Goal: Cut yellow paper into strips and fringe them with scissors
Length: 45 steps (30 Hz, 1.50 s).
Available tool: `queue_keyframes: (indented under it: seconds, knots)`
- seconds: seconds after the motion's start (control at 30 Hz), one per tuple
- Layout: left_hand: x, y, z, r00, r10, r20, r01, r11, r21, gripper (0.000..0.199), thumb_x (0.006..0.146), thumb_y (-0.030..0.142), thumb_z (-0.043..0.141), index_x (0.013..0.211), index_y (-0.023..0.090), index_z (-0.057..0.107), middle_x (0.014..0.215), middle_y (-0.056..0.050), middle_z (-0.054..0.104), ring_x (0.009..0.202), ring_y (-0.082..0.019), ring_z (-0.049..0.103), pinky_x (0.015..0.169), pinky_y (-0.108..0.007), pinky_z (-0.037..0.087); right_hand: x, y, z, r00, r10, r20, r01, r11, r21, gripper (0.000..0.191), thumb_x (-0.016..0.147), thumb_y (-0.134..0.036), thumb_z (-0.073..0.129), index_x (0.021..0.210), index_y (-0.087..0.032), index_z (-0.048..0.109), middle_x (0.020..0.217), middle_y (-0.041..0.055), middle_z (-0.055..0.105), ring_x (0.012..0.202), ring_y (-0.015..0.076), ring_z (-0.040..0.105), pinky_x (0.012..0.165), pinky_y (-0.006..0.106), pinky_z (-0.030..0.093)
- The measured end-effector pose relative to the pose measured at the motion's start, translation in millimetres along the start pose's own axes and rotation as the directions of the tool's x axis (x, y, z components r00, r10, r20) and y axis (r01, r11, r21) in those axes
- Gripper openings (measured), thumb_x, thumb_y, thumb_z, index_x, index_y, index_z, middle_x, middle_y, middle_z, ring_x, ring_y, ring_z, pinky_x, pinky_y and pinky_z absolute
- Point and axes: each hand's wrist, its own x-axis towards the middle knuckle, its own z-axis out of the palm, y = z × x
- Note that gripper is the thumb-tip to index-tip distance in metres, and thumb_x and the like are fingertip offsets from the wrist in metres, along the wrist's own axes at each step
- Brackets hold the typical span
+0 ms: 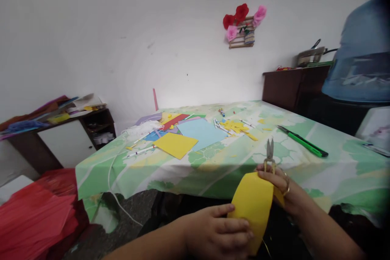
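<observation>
My left hand [219,229] grips a curved sheet of yellow paper [253,205] in front of the table's near edge, its fingers laid across the lower left part. At the paper's top right corner is my right hand [278,185], closed on a small pair of scissors [269,153] whose blades point up, slightly apart. The thumb of that hand also presses on the paper's top edge. Part of the yellow paper shows behind, below the right fingers. The scissors' handles are partly hidden by the fingers.
On the table's green-and-white cloth [210,155] lie a green utility knife [306,143], yellow paper scraps [238,126], a yellow sheet [176,145], a light blue sheet [204,132], several pens and white string [143,128]. A large blue water bottle [359,53] stands at right.
</observation>
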Motion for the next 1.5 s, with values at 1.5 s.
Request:
queue_keyframes:
  seconds: [1.5]
  knots:
    - [66.4, -38.4, -46.9, 0.531, -0.72, 0.446, 0.485, -0.173, -0.857, 0.023, 0.066, 0.019, 0.051, 0.088, 0.015, 0.059, 0.075, -0.002, 0.06, 0.061, -0.009, 0.053, 0.056, -0.021, 0.038, 0.0, -57.2, -4.2, 0.95, -0.154, 0.273, 0.29, 0.76, -0.581, 0.015, 0.073, -0.033, 0.046, 0.076, -0.018, 0.048, 0.066, -0.0006, 0.048, 0.059, 0.0116, 0.044, 0.051, 0.024, 0.036]
